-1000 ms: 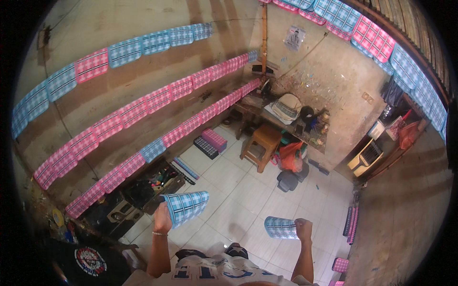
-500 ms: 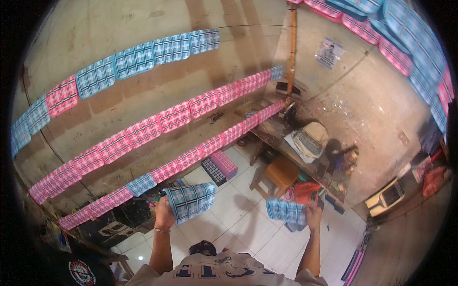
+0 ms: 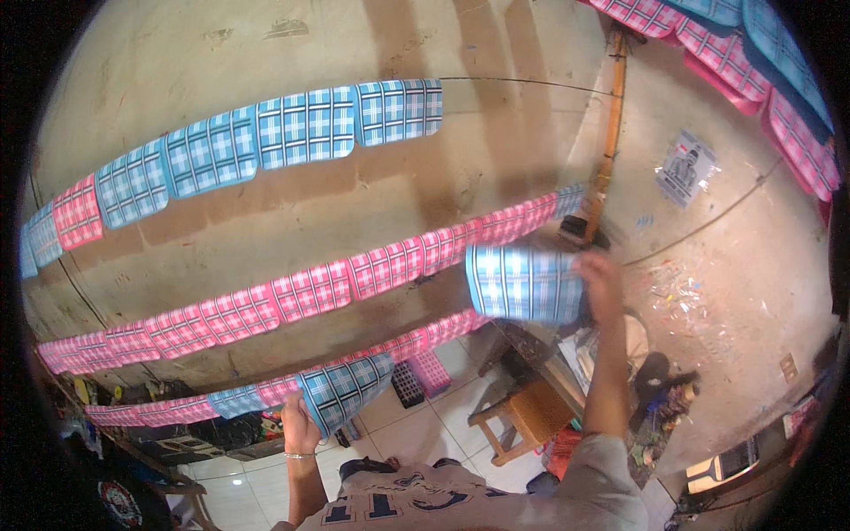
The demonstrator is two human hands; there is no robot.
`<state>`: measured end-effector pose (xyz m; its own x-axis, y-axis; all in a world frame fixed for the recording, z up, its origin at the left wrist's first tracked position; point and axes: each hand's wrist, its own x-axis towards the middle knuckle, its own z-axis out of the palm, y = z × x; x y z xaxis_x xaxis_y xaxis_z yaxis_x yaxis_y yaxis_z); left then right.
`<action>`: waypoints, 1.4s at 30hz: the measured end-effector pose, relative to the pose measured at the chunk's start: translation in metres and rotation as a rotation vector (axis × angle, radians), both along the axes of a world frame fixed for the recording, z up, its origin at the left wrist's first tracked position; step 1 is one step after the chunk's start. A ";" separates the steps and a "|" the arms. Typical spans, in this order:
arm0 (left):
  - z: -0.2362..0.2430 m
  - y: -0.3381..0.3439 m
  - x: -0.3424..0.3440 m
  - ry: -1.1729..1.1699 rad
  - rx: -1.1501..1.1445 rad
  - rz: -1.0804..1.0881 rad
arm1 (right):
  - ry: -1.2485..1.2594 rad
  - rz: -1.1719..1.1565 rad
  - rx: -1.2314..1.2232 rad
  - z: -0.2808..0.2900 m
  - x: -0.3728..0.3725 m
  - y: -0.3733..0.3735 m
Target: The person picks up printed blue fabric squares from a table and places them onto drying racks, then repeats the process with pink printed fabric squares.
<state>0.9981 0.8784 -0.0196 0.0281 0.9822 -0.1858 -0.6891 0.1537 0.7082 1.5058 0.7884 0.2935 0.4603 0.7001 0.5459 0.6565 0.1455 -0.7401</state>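
Note:
My left hand (image 3: 303, 430) is closed on the edge of a blue plaid sheet (image 3: 347, 395) with rounded corners, low in front of me by the lowest hanging row. Raised further to the right, my right hand (image 3: 604, 285) pinches the right edge of another blue plaid sheet (image 3: 522, 285). That sheet is slightly blurred and covers part of the middle and lower rows. On the upper line hang several blue sheets (image 3: 306, 126) and one pink sheet (image 3: 78, 215). The middle row (image 3: 312, 288) is mostly pink, and the lowest row (image 3: 164, 412) mixes pink with some blue.
The bare upper wire (image 3: 522, 81) runs on to a wooden post (image 3: 611, 124). More plaid sheets (image 3: 722, 57) hang at the upper right. A wooden stool (image 3: 522, 416) stands by a cluttered bench (image 3: 553, 363). Pink and black crates (image 3: 429, 372) rest on the tiled floor.
My right hand has risen from beside the stool toward the wall, carrying its blue sheet up and along. My left hand still holds its sheet. The view has shifted up toward the wall.

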 end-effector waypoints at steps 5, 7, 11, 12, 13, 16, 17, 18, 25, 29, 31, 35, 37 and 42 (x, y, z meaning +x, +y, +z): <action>0.109 0.002 0.057 -0.186 -0.154 0.124 | 0.203 0.295 0.372 0.110 0.057 0.151; 0.114 0.005 0.076 -0.191 -0.125 0.219 | 0.208 0.437 0.449 0.141 0.076 0.214; 0.092 -0.004 0.105 -0.266 0.002 0.331 | 0.274 0.647 0.432 0.180 0.109 0.314; 0.092 -0.007 0.117 -0.291 0.007 0.366 | 0.293 0.692 0.393 0.184 0.120 0.338; 0.102 -0.009 0.134 -0.294 0.000 0.400 | 0.308 0.733 0.353 0.185 0.132 0.361; 0.115 -0.027 0.166 -0.260 0.015 0.505 | 0.395 0.807 0.256 0.175 0.142 0.403; 0.116 -0.033 0.178 -0.258 0.029 0.531 | 0.413 0.814 0.229 0.172 0.144 0.410; 0.118 -0.036 0.187 -0.267 0.030 0.544 | 0.435 0.818 0.207 0.168 0.147 0.418; 0.118 -0.035 0.229 -0.203 0.021 0.628 | 0.430 0.847 0.308 0.154 0.147 0.434; 0.124 -0.030 0.237 -0.203 -0.009 0.602 | 0.454 0.821 0.341 0.151 0.142 0.431; 0.129 -0.027 0.244 -0.215 0.012 0.594 | 0.446 0.805 0.339 0.151 0.145 0.434; 0.135 -0.023 0.258 -0.210 -0.008 0.563 | 0.444 0.805 0.327 0.149 0.155 0.445; 0.133 -0.020 0.261 -0.171 -0.024 0.563 | 0.445 0.749 0.345 0.153 0.158 0.442; 0.130 -0.027 0.259 -0.121 0.002 0.546 | 0.427 0.573 0.613 0.112 0.175 0.394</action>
<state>1.2576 0.8511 0.1108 -0.4641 0.8604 -0.2107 -0.7444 -0.2499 0.6192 1.6807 1.1825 0.4054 0.3808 0.5285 0.7587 0.0551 0.8061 -0.5892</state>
